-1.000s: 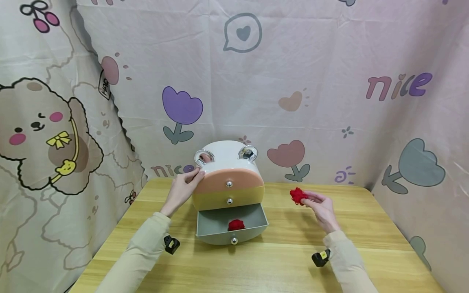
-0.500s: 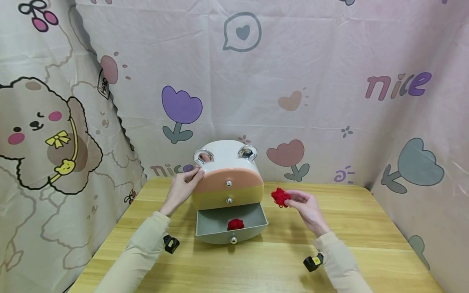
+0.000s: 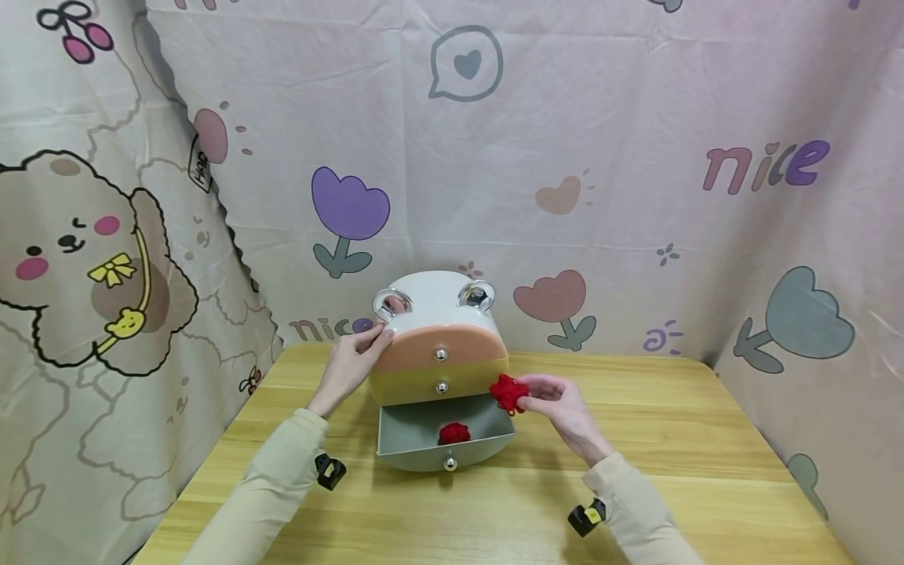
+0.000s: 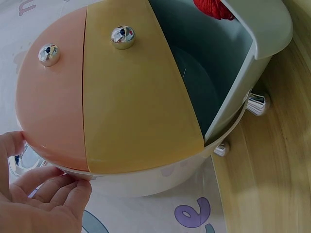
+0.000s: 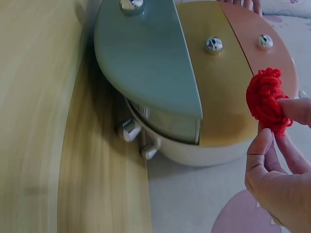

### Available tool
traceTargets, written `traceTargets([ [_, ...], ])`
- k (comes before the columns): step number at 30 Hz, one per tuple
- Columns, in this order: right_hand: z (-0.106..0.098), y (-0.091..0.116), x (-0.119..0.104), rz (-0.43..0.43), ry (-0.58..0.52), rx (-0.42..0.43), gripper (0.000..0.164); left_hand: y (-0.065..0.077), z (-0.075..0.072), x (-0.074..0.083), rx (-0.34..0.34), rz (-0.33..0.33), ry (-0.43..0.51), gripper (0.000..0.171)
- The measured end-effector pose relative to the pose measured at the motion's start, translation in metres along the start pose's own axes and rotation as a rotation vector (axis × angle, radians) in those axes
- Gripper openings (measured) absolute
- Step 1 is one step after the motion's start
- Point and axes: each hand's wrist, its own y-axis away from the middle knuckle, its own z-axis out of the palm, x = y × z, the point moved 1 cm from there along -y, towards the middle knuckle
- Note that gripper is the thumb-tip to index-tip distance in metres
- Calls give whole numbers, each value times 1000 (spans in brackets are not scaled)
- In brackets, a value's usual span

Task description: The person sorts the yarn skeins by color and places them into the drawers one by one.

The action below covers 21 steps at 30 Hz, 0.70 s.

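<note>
A small rounded drawer cabinet [image 3: 439, 345] with silver ears stands on the table. Its grey-green bottom drawer [image 3: 395, 428] is pulled out and holds a red yarn piece [image 3: 454, 433], also partly seen in the left wrist view. My left hand [image 3: 348, 369] grips the cabinet's upper left edge beside one ear; in the left wrist view its thumb and fingers [image 4: 73, 194] touch the shell. My right hand [image 3: 565, 412] pinches a second looped bundle of red yarn [image 5: 267, 101] between thumb and fingertips. In the head view that bundle hangs just above the drawer's right rim.
The wooden table [image 3: 678, 439] extends on both sides and in front of the cabinet. Orange and yellow drawers with silver knobs [image 3: 442, 355] are pushed in above. A printed curtain [image 3: 452, 157] hangs close behind the table.
My right hand has carried the red yarn bundle leftward from over the table to the open drawer's right rim, slightly lower. My left hand and the cabinet have stayed put.
</note>
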Motion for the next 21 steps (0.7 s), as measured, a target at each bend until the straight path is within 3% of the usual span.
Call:
traceTargets([
  [7,8,-2,2,-14,-23,-25,46,0,0,0,2,1,7,59],
  [13,9,-2,4,-37,-35,-11,32,0,0,0,1,-1,13,59],
  [19,8,-2,6,-18,-27,0,43,1,0,0,2,-6,15,59],
  [21,7,-2,6,-17,-23,0,40,0,0,0,3,-8,14,59],
])
